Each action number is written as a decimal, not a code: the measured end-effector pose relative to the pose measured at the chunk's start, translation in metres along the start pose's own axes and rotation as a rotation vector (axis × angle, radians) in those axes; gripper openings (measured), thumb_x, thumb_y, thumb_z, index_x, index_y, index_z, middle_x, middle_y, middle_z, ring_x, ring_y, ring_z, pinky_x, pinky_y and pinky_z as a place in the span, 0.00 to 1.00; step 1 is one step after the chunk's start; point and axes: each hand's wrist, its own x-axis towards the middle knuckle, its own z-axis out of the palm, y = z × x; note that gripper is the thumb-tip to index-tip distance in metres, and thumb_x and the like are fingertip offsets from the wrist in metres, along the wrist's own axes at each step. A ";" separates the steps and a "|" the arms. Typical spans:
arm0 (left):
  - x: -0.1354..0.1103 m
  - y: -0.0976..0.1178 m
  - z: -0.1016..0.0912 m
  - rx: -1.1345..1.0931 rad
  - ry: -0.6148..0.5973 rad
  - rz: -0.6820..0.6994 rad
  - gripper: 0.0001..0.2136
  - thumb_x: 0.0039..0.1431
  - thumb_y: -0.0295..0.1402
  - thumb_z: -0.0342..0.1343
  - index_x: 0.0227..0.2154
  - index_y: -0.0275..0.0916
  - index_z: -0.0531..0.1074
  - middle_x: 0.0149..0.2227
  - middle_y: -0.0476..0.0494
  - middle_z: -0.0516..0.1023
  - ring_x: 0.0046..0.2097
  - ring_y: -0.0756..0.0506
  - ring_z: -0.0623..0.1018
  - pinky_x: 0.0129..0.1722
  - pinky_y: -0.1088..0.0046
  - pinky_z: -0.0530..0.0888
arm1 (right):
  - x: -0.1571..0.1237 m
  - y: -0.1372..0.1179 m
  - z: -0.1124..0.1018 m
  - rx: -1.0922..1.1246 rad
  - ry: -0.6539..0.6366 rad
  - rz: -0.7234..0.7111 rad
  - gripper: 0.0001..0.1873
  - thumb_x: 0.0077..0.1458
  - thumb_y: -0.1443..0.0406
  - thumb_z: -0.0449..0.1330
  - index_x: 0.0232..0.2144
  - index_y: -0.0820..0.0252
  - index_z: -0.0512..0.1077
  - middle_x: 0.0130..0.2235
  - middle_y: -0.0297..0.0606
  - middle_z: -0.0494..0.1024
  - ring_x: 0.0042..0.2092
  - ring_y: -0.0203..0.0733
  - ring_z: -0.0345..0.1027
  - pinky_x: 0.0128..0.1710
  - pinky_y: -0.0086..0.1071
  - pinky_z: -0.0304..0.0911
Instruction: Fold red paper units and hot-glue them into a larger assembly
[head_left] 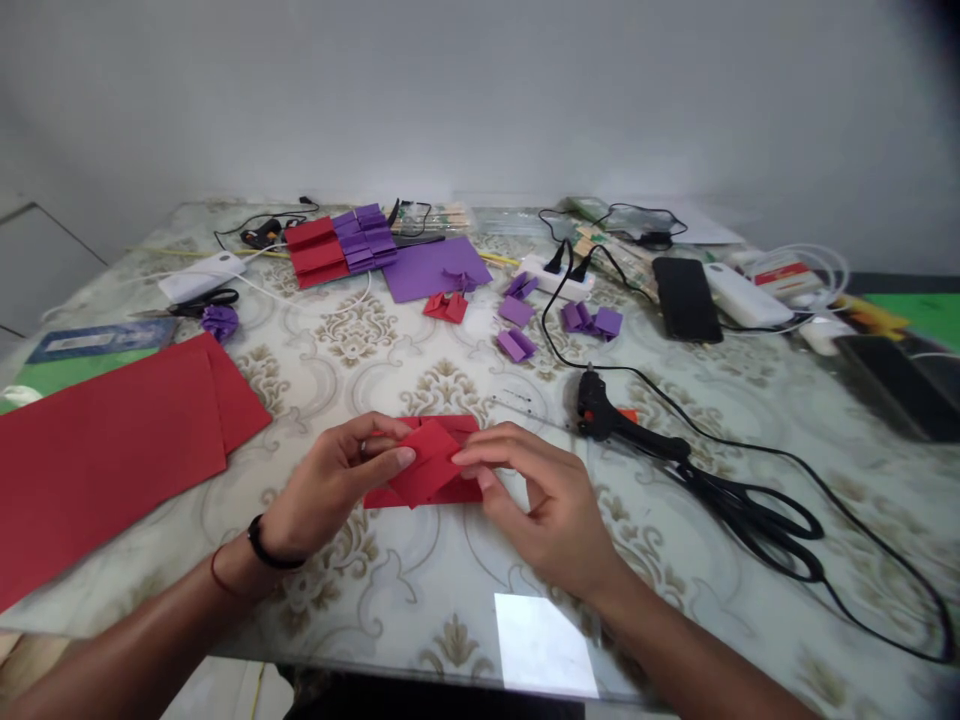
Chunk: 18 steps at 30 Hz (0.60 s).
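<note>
A folded red paper piece lies on the patterned table in front of me. My left hand pinches its left side, thumb on top and fingers curled under a flap. My right hand pinches its right edge with fingertips pressed together. A black band and a red thread sit on my left wrist.
Large red sheets lie at the left. A black glue gun and black scissors with trailing cable lie to the right. Farther back are purple folded pieces, a purple sheet, stacked red and purple folds, a phone and a power strip.
</note>
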 end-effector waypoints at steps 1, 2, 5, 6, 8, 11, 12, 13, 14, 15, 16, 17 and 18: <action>0.000 0.000 0.000 0.006 0.004 0.009 0.11 0.62 0.38 0.71 0.42 0.39 0.80 0.31 0.51 0.84 0.33 0.52 0.80 0.35 0.80 0.75 | -0.001 0.000 0.001 0.029 -0.006 0.049 0.10 0.62 0.72 0.61 0.40 0.55 0.80 0.39 0.35 0.83 0.39 0.39 0.78 0.40 0.33 0.75; 0.000 0.000 0.000 0.013 0.004 0.011 0.10 0.63 0.38 0.70 0.41 0.39 0.80 0.31 0.51 0.84 0.33 0.52 0.80 0.35 0.80 0.75 | -0.001 0.001 0.002 0.063 -0.005 0.109 0.07 0.63 0.70 0.63 0.39 0.54 0.79 0.37 0.34 0.83 0.37 0.38 0.78 0.39 0.31 0.74; -0.001 0.004 0.002 0.081 -0.018 -0.006 0.09 0.64 0.38 0.69 0.41 0.38 0.80 0.32 0.49 0.85 0.34 0.51 0.81 0.34 0.80 0.75 | -0.002 0.002 0.004 0.182 -0.023 0.316 0.06 0.62 0.64 0.67 0.42 0.53 0.77 0.35 0.31 0.83 0.36 0.37 0.78 0.37 0.29 0.73; -0.001 0.006 0.003 0.113 -0.034 -0.010 0.09 0.64 0.37 0.69 0.41 0.38 0.80 0.33 0.49 0.85 0.33 0.52 0.81 0.34 0.80 0.74 | -0.001 0.002 0.005 0.211 -0.042 0.362 0.06 0.62 0.63 0.68 0.42 0.53 0.77 0.34 0.31 0.83 0.35 0.37 0.78 0.36 0.29 0.73; -0.002 0.009 0.005 0.160 -0.067 -0.010 0.08 0.65 0.37 0.67 0.40 0.38 0.80 0.32 0.49 0.85 0.33 0.52 0.81 0.34 0.80 0.74 | 0.000 0.002 0.006 0.234 -0.085 0.415 0.05 0.62 0.61 0.67 0.39 0.54 0.78 0.31 0.31 0.82 0.33 0.37 0.76 0.34 0.29 0.71; -0.003 0.010 0.006 0.183 -0.077 -0.012 0.10 0.65 0.37 0.67 0.44 0.38 0.79 0.30 0.50 0.85 0.34 0.50 0.82 0.34 0.79 0.75 | 0.002 0.003 0.007 0.240 -0.101 0.465 0.09 0.63 0.59 0.67 0.31 0.56 0.77 0.28 0.31 0.80 0.30 0.36 0.73 0.32 0.29 0.69; -0.003 0.010 0.006 0.192 -0.070 -0.022 0.12 0.65 0.38 0.67 0.47 0.38 0.78 0.31 0.49 0.85 0.35 0.49 0.83 0.35 0.78 0.76 | 0.002 0.003 0.007 0.244 -0.098 0.478 0.10 0.63 0.58 0.67 0.31 0.56 0.77 0.27 0.31 0.80 0.29 0.36 0.72 0.31 0.29 0.68; -0.002 0.009 0.006 0.202 -0.062 -0.034 0.14 0.64 0.38 0.67 0.50 0.38 0.78 0.33 0.48 0.86 0.36 0.48 0.84 0.35 0.77 0.76 | 0.002 0.004 0.007 0.244 -0.093 0.483 0.10 0.62 0.58 0.67 0.31 0.56 0.76 0.27 0.31 0.80 0.29 0.36 0.72 0.31 0.29 0.68; -0.002 0.008 0.006 0.209 -0.054 -0.045 0.17 0.63 0.38 0.68 0.52 0.38 0.77 0.36 0.46 0.87 0.38 0.47 0.84 0.36 0.76 0.77 | 0.002 0.004 0.006 0.239 -0.088 0.481 0.10 0.62 0.58 0.67 0.31 0.56 0.76 0.28 0.31 0.80 0.29 0.36 0.72 0.31 0.29 0.68; -0.002 0.007 0.005 0.213 -0.050 -0.053 0.18 0.63 0.38 0.68 0.53 0.38 0.77 0.38 0.45 0.88 0.39 0.47 0.85 0.37 0.75 0.77 | 0.002 0.004 0.006 0.230 -0.084 0.473 0.10 0.62 0.58 0.66 0.31 0.56 0.76 0.28 0.31 0.80 0.30 0.36 0.72 0.31 0.29 0.67; -0.001 0.006 0.005 0.213 -0.049 -0.055 0.19 0.62 0.38 0.68 0.53 0.39 0.77 0.40 0.44 0.88 0.40 0.46 0.85 0.38 0.75 0.77 | 0.002 0.003 0.006 0.218 -0.085 0.463 0.10 0.62 0.59 0.66 0.31 0.56 0.76 0.28 0.31 0.79 0.30 0.36 0.72 0.32 0.29 0.67; -0.001 0.005 0.005 0.216 -0.052 -0.050 0.18 0.62 0.38 0.68 0.52 0.39 0.78 0.41 0.44 0.88 0.41 0.46 0.85 0.38 0.74 0.77 | 0.002 0.002 0.005 0.204 -0.087 0.453 0.09 0.62 0.59 0.66 0.31 0.56 0.76 0.29 0.31 0.79 0.30 0.36 0.71 0.32 0.29 0.66; -0.001 0.005 0.004 0.224 -0.059 -0.044 0.16 0.62 0.38 0.68 0.50 0.39 0.78 0.41 0.44 0.88 0.40 0.47 0.85 0.38 0.75 0.77 | 0.002 0.001 0.004 0.190 -0.099 0.441 0.09 0.62 0.60 0.65 0.31 0.56 0.75 0.29 0.31 0.79 0.31 0.36 0.71 0.32 0.29 0.66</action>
